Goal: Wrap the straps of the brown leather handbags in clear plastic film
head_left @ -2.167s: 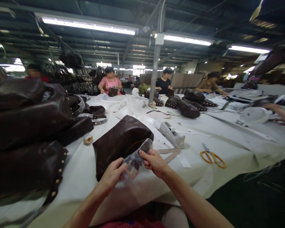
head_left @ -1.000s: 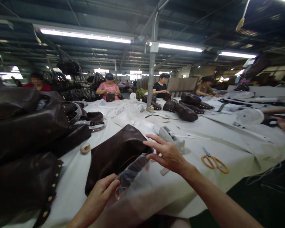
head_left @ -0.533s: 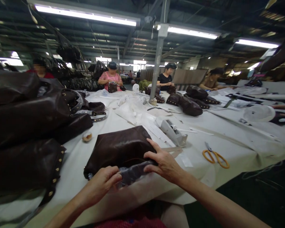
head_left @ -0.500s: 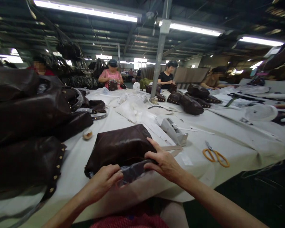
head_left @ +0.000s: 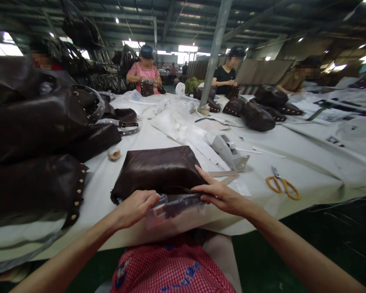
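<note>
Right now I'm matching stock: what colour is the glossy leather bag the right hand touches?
The glossy leather bag is dark brown (head view).

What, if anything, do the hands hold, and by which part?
The right hand touches the right end of the dark brown leather bag; the left hand lies at its near edge, beside clear plastic film. Whether either grips cannot be told.

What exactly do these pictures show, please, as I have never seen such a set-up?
There is no machine: one head-worn camera looks forward and down at its wearer's bare left hand and right hand. On the white table lie a dark brown bag, a tape dispenser, orange-handled scissors and a pile of dark bags. The left hand is at a plastic-wrapped strip along the bag's near edge; its grip is unclear. The right hand, fingers spread, touches the bag's right end.
</note>
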The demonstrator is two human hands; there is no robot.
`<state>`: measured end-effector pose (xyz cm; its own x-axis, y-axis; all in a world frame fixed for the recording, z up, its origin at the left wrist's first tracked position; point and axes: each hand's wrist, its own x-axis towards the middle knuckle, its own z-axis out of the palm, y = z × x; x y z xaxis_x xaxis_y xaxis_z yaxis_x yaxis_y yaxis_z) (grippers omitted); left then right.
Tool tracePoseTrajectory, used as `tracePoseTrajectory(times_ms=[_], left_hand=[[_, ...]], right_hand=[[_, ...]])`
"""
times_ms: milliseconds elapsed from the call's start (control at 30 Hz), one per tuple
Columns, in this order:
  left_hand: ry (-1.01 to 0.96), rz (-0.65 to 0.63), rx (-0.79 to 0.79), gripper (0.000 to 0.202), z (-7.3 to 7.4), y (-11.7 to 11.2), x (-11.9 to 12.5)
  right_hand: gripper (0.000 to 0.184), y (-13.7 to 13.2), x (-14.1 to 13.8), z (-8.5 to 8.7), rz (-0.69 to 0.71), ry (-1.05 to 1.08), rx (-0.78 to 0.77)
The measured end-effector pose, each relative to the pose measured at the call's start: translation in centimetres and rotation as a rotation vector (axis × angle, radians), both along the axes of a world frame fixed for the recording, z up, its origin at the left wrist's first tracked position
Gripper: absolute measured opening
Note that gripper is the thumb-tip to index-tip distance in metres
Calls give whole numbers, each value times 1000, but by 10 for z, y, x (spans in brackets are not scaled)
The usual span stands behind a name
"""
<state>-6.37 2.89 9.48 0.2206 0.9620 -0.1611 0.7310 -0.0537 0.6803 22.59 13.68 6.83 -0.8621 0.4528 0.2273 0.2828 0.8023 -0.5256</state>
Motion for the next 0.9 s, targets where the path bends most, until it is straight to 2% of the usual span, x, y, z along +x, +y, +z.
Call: tracePoseTrajectory(times_ms=[133, 333, 533, 600, 733, 900], left_hand=[[92, -42, -13, 40, 1, -1, 0], [229, -32, 24, 43, -13, -7, 0], [261, -23, 51, 25, -21, -9, -6], [236, -21, 48, 26, -18, -10, -10], [186, -23, 32, 29, -3, -11, -20], [148, -39, 5, 33, 16, -6, -33]], right_hand=[[43, 3, 6, 0, 36, 14, -39], [48, 2, 5, 10, 74, -11, -73], [37, -8, -6, 25, 92, -74, -90], [31, -9, -9, 30, 116, -108, -84], [7, -5, -13, 37, 107, -129, -75], [5, 0, -18, 44, 117, -147, -13]])
